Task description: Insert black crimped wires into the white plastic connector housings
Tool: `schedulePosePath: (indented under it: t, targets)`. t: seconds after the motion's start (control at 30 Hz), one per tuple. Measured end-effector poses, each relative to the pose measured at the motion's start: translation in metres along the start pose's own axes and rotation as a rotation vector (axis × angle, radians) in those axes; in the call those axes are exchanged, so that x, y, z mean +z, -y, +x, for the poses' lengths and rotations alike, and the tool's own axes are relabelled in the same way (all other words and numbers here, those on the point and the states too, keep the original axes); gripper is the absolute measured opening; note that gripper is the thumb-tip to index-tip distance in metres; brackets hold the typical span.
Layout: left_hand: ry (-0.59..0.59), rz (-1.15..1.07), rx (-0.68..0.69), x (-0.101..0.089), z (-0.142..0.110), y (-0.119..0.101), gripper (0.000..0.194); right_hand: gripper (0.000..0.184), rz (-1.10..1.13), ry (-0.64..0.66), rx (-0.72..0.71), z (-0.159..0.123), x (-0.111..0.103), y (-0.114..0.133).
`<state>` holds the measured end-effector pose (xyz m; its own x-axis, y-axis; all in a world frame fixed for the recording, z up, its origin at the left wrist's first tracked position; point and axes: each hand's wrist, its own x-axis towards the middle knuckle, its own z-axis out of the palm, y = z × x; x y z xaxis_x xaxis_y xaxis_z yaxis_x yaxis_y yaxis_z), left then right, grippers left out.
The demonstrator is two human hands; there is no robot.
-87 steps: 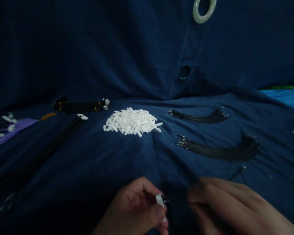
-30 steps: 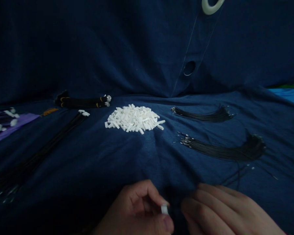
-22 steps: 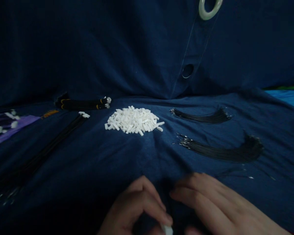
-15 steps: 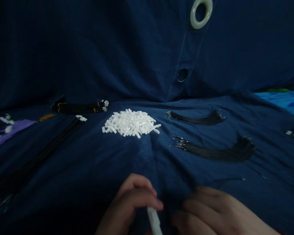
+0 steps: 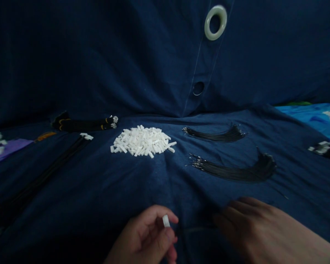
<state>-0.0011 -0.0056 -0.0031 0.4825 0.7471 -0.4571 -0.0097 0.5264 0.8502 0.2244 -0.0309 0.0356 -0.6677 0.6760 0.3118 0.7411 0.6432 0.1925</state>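
My left hand (image 5: 147, 236) is closed at the bottom centre, pinching a small white plastic connector housing (image 5: 165, 220) between thumb and forefinger. To its right is my right hand (image 5: 246, 229), its fingers curled down near the cloth and blurred. A faint thin line shows by those fingertips, but what they hold is hidden. Beyond the hands lies a pile of white connector housings (image 5: 143, 141). Right of the pile are two bundles of thin black wires with metal tips, a nearer one (image 5: 236, 170) and a farther one (image 5: 214, 135).
Black wires with white connectors (image 5: 52, 167) stretch along the left. Behind them lies a bundle tied with yellow bands (image 5: 82, 124). More white-ended wires (image 5: 326, 147) are at the right edge. Dark blue cloth (image 5: 154, 179) covers the surface and rises behind, with a ring eyelet (image 5: 207, 31).
My right hand has moved right, away from the left. The left hand has turned, so the connector housing now shows above the thumb. The view has shifted slightly.
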Motion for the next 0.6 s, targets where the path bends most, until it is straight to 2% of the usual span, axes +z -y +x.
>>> schedulePosePath:
  t: [0.1, 0.13, 0.23, 0.4, 0.6]
  targets:
    - [-0.002, 0.017, -0.001, -0.001, 0.003, 0.002, 0.04, 0.006, 0.249, 0.158, 0.058, 0.003, -0.001, -0.021]
    - [-0.003, 0.017, 0.008, -0.001, 0.003, 0.002, 0.04, 0.009, 0.294, 0.174, 0.101, 0.007, 0.002, -0.029]
    - [-0.011, 0.011, 0.025, -0.001, 0.004, 0.004, 0.039, 0.021, 0.284, 0.075, 0.227, 0.022, 0.024, -0.052]
    - [-0.026, -0.026, 0.044, -0.001, 0.005, 0.006, 0.036, 0.02, 0.184, -0.019, 0.23, 0.03, 0.068, -0.065]
    - [0.0, -0.064, 0.044, -0.001, 0.005, 0.008, 0.031, 0.017, 0.126, -0.074, 0.22, 0.031, 0.075, -0.061]
